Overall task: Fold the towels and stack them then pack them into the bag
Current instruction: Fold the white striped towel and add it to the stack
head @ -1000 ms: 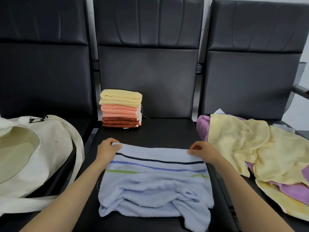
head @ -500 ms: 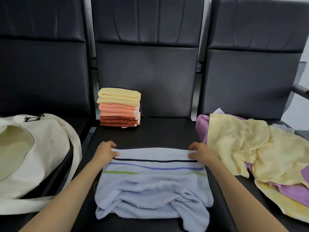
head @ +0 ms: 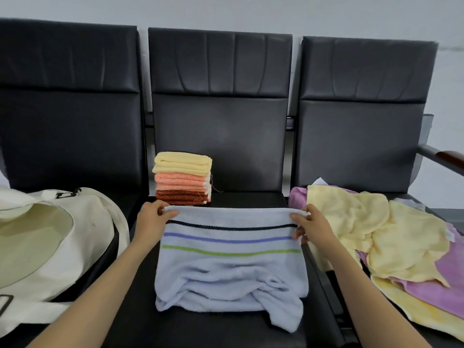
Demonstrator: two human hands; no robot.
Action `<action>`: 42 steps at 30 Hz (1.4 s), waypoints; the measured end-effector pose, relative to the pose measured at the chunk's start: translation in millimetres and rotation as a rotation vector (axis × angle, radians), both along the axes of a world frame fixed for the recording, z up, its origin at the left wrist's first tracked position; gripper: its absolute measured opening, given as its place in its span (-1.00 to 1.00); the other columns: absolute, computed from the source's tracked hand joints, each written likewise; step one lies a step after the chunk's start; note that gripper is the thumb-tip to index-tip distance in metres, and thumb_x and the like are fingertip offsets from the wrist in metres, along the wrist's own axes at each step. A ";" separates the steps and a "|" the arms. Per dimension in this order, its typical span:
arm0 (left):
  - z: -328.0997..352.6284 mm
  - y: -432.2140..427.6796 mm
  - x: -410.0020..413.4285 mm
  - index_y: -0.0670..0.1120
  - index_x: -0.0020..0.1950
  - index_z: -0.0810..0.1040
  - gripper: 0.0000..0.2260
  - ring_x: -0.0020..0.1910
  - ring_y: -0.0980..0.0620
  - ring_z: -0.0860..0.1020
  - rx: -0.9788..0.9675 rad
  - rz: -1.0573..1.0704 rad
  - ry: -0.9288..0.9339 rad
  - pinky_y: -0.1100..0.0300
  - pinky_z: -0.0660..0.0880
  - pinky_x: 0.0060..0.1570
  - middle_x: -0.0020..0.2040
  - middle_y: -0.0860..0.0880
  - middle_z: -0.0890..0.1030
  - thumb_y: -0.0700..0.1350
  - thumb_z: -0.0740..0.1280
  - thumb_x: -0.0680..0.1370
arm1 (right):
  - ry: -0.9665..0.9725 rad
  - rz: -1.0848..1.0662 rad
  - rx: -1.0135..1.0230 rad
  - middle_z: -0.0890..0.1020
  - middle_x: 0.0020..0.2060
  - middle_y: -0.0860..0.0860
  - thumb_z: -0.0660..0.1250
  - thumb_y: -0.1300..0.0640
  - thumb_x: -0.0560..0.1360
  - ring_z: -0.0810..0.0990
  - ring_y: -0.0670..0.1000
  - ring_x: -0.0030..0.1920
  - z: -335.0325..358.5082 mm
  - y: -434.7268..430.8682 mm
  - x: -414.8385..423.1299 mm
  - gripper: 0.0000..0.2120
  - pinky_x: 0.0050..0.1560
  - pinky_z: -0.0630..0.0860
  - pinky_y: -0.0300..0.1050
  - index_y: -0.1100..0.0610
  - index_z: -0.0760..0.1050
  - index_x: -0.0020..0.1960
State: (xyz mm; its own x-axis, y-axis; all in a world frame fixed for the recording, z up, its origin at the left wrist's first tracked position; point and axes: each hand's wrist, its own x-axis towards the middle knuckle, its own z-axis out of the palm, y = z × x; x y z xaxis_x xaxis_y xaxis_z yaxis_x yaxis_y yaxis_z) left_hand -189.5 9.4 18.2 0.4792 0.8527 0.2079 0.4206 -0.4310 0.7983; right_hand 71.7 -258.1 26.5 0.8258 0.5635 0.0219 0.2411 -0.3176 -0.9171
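Note:
A pale blue towel (head: pixel 231 270) with dark, blue and green stripes lies on the middle seat, its near part bunched. My left hand (head: pixel 150 219) pinches its far left corner and my right hand (head: pixel 310 226) pinches its far right corner, lifting the far edge taut above the seat. Behind it stands a stack of folded towels (head: pixel 182 178), yellow on top, then salmon, then rust. A cream canvas bag (head: pixel 47 237) lies open on the left seat.
A loose heap of yellow and purple towels (head: pixel 391 247) covers the right seat. Three black padded chairs (head: pixel 221 136) stand in a row against a pale wall. A wooden armrest (head: pixel 444 156) juts out at the far right.
Both hands have lifted the towel's far edge off the seat and pulled it taut. The camera has tilted upward, showing the chair tops and wall.

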 end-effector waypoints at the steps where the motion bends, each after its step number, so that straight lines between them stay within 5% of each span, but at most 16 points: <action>1: 14.1 -2.6 1.0 -0.11 -0.08 0.57 -0.91 -0.20 -0.02 0.54 0.042 -0.005 -0.046 0.24 0.37 -0.28 -0.13 -0.11 0.57 -0.11 0.40 0.52 | 0.000 0.011 0.040 0.49 -0.36 0.13 0.27 0.21 0.58 0.53 -0.03 -0.58 11.2 0.6 -2.1 -0.78 -0.62 0.35 -0.25 0.13 0.26 -0.16; 6: 89.5 -13.1 10.2 -0.15 -0.04 0.51 -0.93 -0.46 0.09 0.54 0.009 -0.015 -0.324 0.40 0.42 -0.44 -0.27 -0.09 0.58 -0.16 0.33 0.58 | -0.031 -0.008 0.376 0.55 -0.24 0.16 0.26 0.29 0.57 0.65 0.00 -0.39 86.6 -1.1 -2.3 -0.88 -0.31 0.62 -0.18 0.19 0.32 -0.07; 9: 123.9 -11.0 8.4 -0.16 -0.03 0.56 -0.97 -0.39 0.15 0.61 -0.201 -0.064 -0.581 0.32 0.54 -0.38 -0.23 -0.11 0.61 -0.22 0.36 0.55 | -0.098 0.062 0.474 0.63 -0.14 0.13 0.27 0.36 0.55 0.69 0.02 -0.20 124.5 -8.8 -2.7 -0.95 -0.07 0.63 -0.19 0.25 0.42 -0.03; 11: 136.8 -11.4 5.8 -0.16 -0.02 0.58 -0.96 -0.27 0.07 0.66 -0.275 -0.125 -0.655 0.31 0.58 -0.27 -0.18 -0.14 0.64 -0.25 0.36 0.55 | -0.157 0.065 0.451 0.64 -0.19 0.13 0.27 0.36 0.55 0.68 -0.02 -0.25 140.0 -12.4 -5.2 -0.92 -0.17 0.62 -0.22 0.22 0.49 -0.08; 14: 146.7 -18.8 2.1 -0.12 -0.03 0.57 -0.98 -0.28 0.03 0.68 -0.260 -0.163 -0.674 0.30 0.57 -0.36 -0.16 -0.10 0.64 -0.19 0.34 0.57 | -0.185 0.020 0.407 0.60 -0.28 0.09 0.25 0.25 0.58 0.64 -0.03 -0.41 152.5 -15.1 -8.6 -0.90 -0.42 0.54 -0.23 0.18 0.51 -0.09; 18: 156.4 -24.3 1.4 -0.10 -0.10 0.47 -0.87 -0.28 -0.08 0.69 -0.245 -0.164 -0.677 0.24 0.57 -0.43 -0.19 -0.06 0.61 -0.07 0.31 0.60 | -0.137 0.038 0.446 0.54 -0.25 0.07 0.19 0.13 0.63 0.62 0.06 -0.47 163.4 -15.6 -12.1 -0.87 -0.50 0.52 -0.17 0.14 0.40 -0.08; 23: 162.9 -19.9 -2.5 -0.15 -0.08 0.49 -0.84 -0.36 -0.09 0.68 -0.195 -0.162 -0.604 0.19 0.60 -0.41 -0.16 -0.13 0.62 -0.07 0.34 0.58 | -0.136 -0.042 0.424 0.47 -0.26 0.16 0.15 0.06 0.63 0.59 0.04 -0.51 162.2 -10.4 -9.1 -0.78 -0.45 0.57 -0.12 0.22 0.36 -0.06; 26: 159.7 -15.7 -5.1 -0.27 -0.01 0.43 -0.72 -0.42 -0.14 0.65 -0.068 -0.144 -0.372 0.11 0.59 -0.45 -0.21 -0.26 0.60 -0.03 0.30 0.59 | -0.082 -0.068 0.323 0.52 -0.24 0.19 0.14 0.06 0.62 0.59 0.03 -0.51 153.2 -7.1 -4.4 -0.73 -0.37 0.60 -0.06 0.29 0.38 0.07; 30: 141.8 -10.1 -6.6 -0.18 -0.14 0.32 -0.71 -0.33 -0.18 0.67 -0.020 -0.131 -0.150 -0.15 0.62 -0.21 -0.24 -0.23 0.56 0.01 0.26 0.60 | 0.078 -0.002 0.186 0.56 -0.04 0.18 0.08 0.11 0.63 0.69 0.15 -0.28 133.1 0.8 -3.6 -0.76 -0.18 0.65 0.01 0.23 0.39 0.16; 35: 129.5 -7.9 -4.4 -0.18 -0.06 0.40 -0.69 0.02 -0.28 0.58 0.019 -0.069 -0.284 -0.19 0.52 0.03 -0.02 -0.29 0.55 0.08 0.22 0.61 | 0.041 -0.019 0.367 0.51 0.00 0.13 0.08 0.12 0.65 0.66 0.06 -0.05 121.1 10.0 -6.5 -0.80 0.09 0.57 -0.06 0.24 0.38 0.06; 42: 109.2 -13.0 -15.0 -0.22 -0.07 0.42 -0.70 -0.16 -0.15 0.55 0.107 -0.024 -0.319 -0.06 0.51 -0.14 -0.13 -0.28 0.57 0.03 0.24 0.61 | 0.002 0.020 0.376 0.50 -0.11 0.16 0.11 0.12 0.65 0.70 0.03 -0.17 111.8 12.2 -12.2 -0.85 0.00 0.61 -0.06 0.15 0.31 -0.07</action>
State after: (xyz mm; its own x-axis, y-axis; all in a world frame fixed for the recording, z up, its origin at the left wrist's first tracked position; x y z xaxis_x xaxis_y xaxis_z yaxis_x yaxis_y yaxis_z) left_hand -204.5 -3.6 127.4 0.3958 0.8072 0.4380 0.1455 -0.5261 0.8379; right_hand 59.5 -245.9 138.3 0.8149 0.5326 0.2287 0.2417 0.0463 -0.9692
